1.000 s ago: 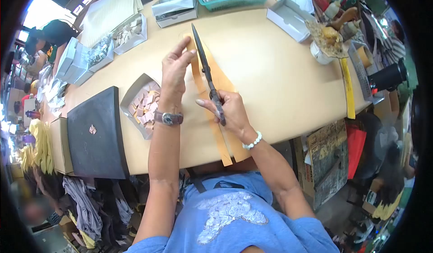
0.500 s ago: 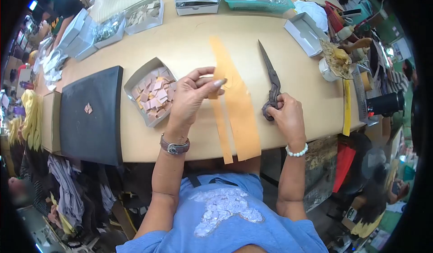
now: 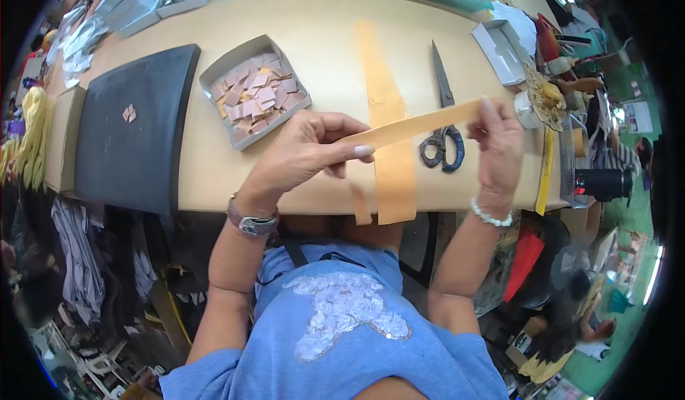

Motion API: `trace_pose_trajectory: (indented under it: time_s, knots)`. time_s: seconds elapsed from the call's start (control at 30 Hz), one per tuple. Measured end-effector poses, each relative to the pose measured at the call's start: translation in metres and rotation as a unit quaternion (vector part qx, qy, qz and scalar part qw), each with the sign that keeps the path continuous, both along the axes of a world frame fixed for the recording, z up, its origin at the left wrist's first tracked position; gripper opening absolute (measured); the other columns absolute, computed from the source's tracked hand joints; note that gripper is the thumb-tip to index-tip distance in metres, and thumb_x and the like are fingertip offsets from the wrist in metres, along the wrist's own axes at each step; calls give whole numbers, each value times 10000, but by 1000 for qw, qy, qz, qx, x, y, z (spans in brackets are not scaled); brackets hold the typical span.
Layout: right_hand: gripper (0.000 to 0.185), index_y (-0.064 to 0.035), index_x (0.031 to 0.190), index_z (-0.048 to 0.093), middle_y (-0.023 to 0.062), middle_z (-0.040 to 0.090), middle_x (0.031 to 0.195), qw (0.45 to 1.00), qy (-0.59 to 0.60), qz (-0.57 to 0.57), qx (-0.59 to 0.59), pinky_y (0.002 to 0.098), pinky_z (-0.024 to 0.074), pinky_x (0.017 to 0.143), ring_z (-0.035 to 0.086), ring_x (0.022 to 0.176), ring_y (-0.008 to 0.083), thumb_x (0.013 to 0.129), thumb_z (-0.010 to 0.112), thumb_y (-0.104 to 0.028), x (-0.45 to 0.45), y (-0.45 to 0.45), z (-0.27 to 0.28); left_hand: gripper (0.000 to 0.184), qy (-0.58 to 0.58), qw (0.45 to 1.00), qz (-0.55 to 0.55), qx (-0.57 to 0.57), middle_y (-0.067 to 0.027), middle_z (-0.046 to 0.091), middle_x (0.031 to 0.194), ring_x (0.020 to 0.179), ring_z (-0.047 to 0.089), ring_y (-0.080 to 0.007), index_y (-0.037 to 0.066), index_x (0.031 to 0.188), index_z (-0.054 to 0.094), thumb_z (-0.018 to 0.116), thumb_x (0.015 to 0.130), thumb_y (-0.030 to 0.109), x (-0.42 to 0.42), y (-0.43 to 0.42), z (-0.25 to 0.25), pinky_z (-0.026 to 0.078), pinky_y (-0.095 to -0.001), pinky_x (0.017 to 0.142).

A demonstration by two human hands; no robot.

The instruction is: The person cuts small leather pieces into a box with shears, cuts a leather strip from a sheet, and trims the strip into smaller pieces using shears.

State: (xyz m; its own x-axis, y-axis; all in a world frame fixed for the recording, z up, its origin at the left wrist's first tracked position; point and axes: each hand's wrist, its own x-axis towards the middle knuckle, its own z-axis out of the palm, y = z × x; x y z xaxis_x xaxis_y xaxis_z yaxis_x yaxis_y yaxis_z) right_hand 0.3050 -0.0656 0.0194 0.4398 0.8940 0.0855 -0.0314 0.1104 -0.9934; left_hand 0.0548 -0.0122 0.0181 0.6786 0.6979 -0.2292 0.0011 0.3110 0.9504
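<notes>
My left hand [image 3: 307, 150] pinches one end of a narrow orange-tan strip [image 3: 421, 124] between thumb and fingers. At the strip's other end my right hand [image 3: 499, 139] is closed on it, so it stretches between both hands above the table. Below it lies a larger orange-tan sheet [image 3: 397, 186], reaching to the front edge. A narrow orange-tan length [image 3: 362, 204] shows beneath my left hand; its upper part is hidden. Dark-handled scissors [image 3: 444, 94] lie on the table beside the right hand, blades pointing away, partly covered by the strip.
A white box [image 3: 237, 132] of small pinkish-tan pieces stands left of my hands. Farther left lies a black board [image 3: 135, 150] with a few pieces on it. An empty white box [image 3: 499, 54], a glue-crusted pot [image 3: 528, 107] and a black cylinder [image 3: 603, 183] are at right.
My right hand has let go of the scissors, which now lie on the table, and has taken the strip's far end. The strip has swung from lengthwise to crosswise. The view has shifted.
</notes>
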Motion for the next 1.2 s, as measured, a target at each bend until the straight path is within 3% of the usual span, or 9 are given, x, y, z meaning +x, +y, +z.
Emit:
trace_pose_trajectory:
  time_s: [0.2, 0.4, 0.5, 0.6, 0.7, 0.83, 0.87, 0.97, 1.2]
  knots:
    - [92, -85, 853, 563, 16, 610, 764, 993, 102, -57, -18, 203, 489, 584, 585, 657, 85, 869, 541, -173, 48, -28, -15, 252, 56, 997, -1, -48, -71, 639, 765, 575, 552, -57, -44, 950, 619, 641, 807, 162, -37, -6, -29, 460, -170, 534]
    - [142, -54, 843, 548, 76, 611, 850, 945, 302, -123, -20, 360, 488, 796, 592, 847, 191, 875, 503, -184, 57, -35, -32, 210, 116, 989, 71, -53, -50, 627, 743, 582, 554, -48, -46, 912, 612, 642, 799, 128, -53, -21, -49, 455, -168, 525]
    - [158, -46, 850, 557, 81, 611, 853, 922, 371, 67, 91, 401, 456, 844, 581, 895, 199, 871, 498, -191, 69, -32, -46, 220, 136, 985, 88, -57, -35, 615, 744, 597, 562, -48, -43, 955, 594, 634, 801, 109, -61, -25, -49, 461, -169, 545]
    - [138, -33, 880, 576, 63, 610, 849, 954, 218, 166, 121, 339, 476, 788, 591, 841, 166, 862, 518, -157, 29, -22, -33, 278, 131, 980, 135, -70, -29, 611, 766, 632, 576, -53, -37, 1050, 549, 610, 814, 95, -62, -31, -51, 465, -165, 570]
    - [131, -10, 956, 593, 42, 616, 836, 980, -70, 178, -54, 205, 471, 660, 584, 730, 103, 838, 547, -44, -43, -12, -15, 341, 133, 979, 146, -58, -43, 622, 822, 700, 599, -66, -26, 1140, 497, 581, 831, 90, -68, -37, -49, 474, -167, 599]
    - [241, -1, 1046, 527, 34, 594, 819, 931, -85, 330, -132, 196, 446, 674, 561, 773, 80, 812, 578, -27, -113, 0, -23, 389, 120, 977, 162, -73, -59, 623, 856, 778, 606, -86, -4, 1222, 434, 520, 846, 49, -71, -43, -47, 482, -183, 652]
    - [189, 1, 997, 557, 7, 586, 781, 923, -88, 354, -125, 189, 439, 646, 546, 733, 61, 812, 584, -32, -123, 2, -32, 400, 108, 977, 166, -82, -57, 615, 848, 785, 601, -89, -3, 1238, 417, 496, 847, 30, -70, -44, -44, 483, -191, 667]
    - [133, 36, 887, 589, 72, 625, 718, 897, -88, 410, -137, 238, 464, 645, 565, 685, 92, 782, 612, -43, -140, 10, -51, 441, 82, 981, 154, -81, -56, 607, 861, 805, 582, -88, 6, 1287, 362, 449, 855, 5, -76, -46, -48, 482, -202, 701]
    - [121, 33, 854, 599, 70, 617, 702, 918, -87, 367, -119, 250, 465, 621, 564, 670, 102, 772, 617, -54, -151, 12, -67, 542, 28, 991, 109, -79, -64, 613, 950, 817, 554, -59, 31, 1363, 262, 452, 855, 40, -89, -43, -56, 474, -204, 743]
